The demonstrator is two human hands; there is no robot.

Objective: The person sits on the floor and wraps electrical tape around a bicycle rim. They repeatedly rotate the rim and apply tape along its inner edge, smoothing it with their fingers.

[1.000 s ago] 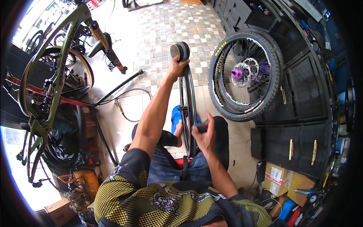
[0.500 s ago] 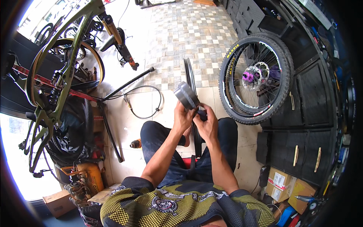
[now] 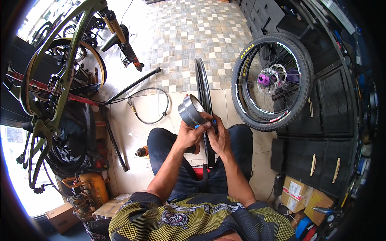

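Note:
A roll of wide grey tape [image 3: 187, 113] is in my left hand [image 3: 189, 136], tilted so its hollow core shows. The left fingers and thumb are closed on it. A bare black bicycle rim [image 3: 204, 86] stands upright between my legs, its edge toward me. Against the rim, just right of the tape roll, my right hand [image 3: 219, 138] has its fingers bent and pressed together. Something small and dark shows at those fingertips, too hidden to name. The fingertips of both hands nearly meet in front of the rim.
Two tyred wheels [image 3: 240, 88] lean on black cabinets [image 3: 333, 100] at right. A green bike frame [image 3: 66, 80] hangs at left beside a black-legged stand [image 3: 114, 138]. A looped cable [image 3: 168, 102] and small bottle [image 3: 142, 151] lie on the floor. Cardboard boxes [image 3: 295, 195] sit lower right.
The tape roll has come slightly nearer me and to the left, and has turned so its open core shows more. Both hands stay close together at the rim.

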